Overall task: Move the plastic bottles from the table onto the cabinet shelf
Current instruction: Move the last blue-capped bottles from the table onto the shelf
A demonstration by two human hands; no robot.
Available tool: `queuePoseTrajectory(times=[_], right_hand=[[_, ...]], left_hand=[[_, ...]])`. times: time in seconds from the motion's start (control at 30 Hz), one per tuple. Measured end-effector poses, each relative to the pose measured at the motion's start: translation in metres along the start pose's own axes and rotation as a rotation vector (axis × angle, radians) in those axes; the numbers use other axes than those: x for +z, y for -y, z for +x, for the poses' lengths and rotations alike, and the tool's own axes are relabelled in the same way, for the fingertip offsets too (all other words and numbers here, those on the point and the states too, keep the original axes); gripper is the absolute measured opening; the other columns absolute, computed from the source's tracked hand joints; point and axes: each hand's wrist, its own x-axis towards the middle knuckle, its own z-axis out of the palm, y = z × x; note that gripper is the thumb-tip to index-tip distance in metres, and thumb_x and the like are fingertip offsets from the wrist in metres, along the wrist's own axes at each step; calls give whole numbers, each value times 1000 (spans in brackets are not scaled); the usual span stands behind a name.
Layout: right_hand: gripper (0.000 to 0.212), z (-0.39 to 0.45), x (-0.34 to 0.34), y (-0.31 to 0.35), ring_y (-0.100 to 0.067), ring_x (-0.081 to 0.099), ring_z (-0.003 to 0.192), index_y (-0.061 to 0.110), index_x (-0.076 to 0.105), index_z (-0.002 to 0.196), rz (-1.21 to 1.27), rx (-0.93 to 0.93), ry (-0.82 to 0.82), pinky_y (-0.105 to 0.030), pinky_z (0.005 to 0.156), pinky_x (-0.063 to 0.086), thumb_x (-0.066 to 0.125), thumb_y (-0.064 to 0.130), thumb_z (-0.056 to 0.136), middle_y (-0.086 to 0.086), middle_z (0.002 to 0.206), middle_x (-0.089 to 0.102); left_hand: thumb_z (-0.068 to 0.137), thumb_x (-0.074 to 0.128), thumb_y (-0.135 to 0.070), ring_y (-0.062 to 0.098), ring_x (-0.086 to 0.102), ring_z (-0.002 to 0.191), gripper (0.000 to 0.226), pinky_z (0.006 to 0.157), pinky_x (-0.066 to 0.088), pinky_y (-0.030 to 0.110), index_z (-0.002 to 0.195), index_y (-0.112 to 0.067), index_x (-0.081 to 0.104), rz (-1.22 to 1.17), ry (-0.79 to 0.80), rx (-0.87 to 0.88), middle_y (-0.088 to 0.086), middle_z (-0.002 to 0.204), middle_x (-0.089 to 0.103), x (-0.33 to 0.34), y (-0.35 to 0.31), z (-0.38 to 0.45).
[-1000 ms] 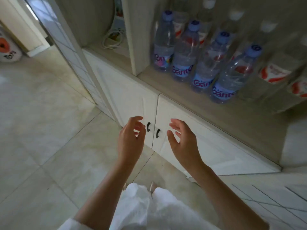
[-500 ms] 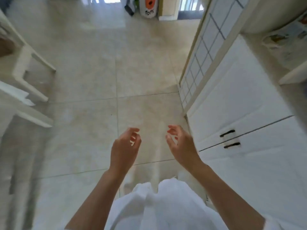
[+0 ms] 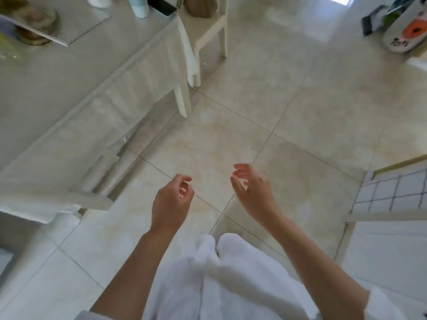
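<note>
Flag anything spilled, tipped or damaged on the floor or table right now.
Nothing stands out. The tiled floor looks dry and bare, the table stands level, and both hands, left hand and right hand, are empty.

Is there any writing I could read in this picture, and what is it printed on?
"TOYS", or something close to it: dark letters, seen upside down and blurred, on the white container with the orange patch standing on the floor at the top right.
Pale bottle at the table's far edge: no lettering can be made out.
Nothing else in view carries readable text.
</note>
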Motion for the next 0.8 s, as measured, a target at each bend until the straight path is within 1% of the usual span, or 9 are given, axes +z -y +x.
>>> queuePoseTrajectory(times=[0.13, 0.2, 0.27, 0.4, 0.5, 0.6, 0.8], right_hand=[[30, 43, 41, 28, -16, 63, 105, 12, 55, 121, -63, -72, 200, -32, 93, 48, 57, 21, 92, -2, 106, 69], [32, 65, 60, 42, -17, 63, 107, 12, 55, 122, -132, -123, 330, -25, 89, 45, 57, 23, 92, -3, 110, 69], [35, 90, 75, 55, -17, 61, 109, 12, 53, 125, -185, -173, 423, -20, 84, 39, 56, 25, 93, -2, 114, 67], [36, 144, 96, 88, -15, 58, 112, 15, 50, 128, -237, -260, 516, -21, 86, 39, 54, 27, 94, 0, 118, 64], [37, 188, 111, 117, -14, 57, 112, 16, 50, 129, -263, -344, 564, -19, 85, 37, 53, 28, 94, 2, 118, 63], [37, 230, 132, 149, -14, 56, 112, 17, 50, 129, -289, -413, 632, -21, 87, 38, 52, 30, 94, 3, 118, 63], [35, 281, 179, 205, -14, 56, 111, 15, 51, 126, -309, -515, 711, -24, 90, 41, 53, 29, 94, 2, 116, 63]], left_hand=[[92, 57, -23, 9, 65, 75, 12, 72, 57, 37, 101, -23, 65, -28, -78, -148, -8, 80, 68, -21, 26, 15], [92, 57, -22, 8, 65, 77, 11, 73, 57, 37, 100, -23, 65, -49, -112, -206, -10, 81, 68, -32, 38, 26], [92, 58, -23, 8, 65, 78, 11, 74, 57, 37, 99, -25, 65, -68, -142, -261, -12, 82, 68, -41, 47, 42], [91, 58, -24, 8, 64, 78, 10, 74, 57, 37, 98, -27, 65, -86, -213, -353, -12, 82, 68, -62, 59, 84], [91, 57, -23, 10, 64, 79, 12, 74, 56, 36, 99, -25, 65, -102, -277, -407, -9, 82, 68, -84, 62, 120], [90, 57, -22, 11, 63, 81, 14, 76, 55, 36, 101, -24, 66, -123, -348, -473, -11, 82, 66, -106, 72, 153], [88, 58, -21, 10, 64, 79, 14, 77, 55, 36, 99, -24, 66, -156, -445, -561, -11, 83, 68, -144, 99, 195]])
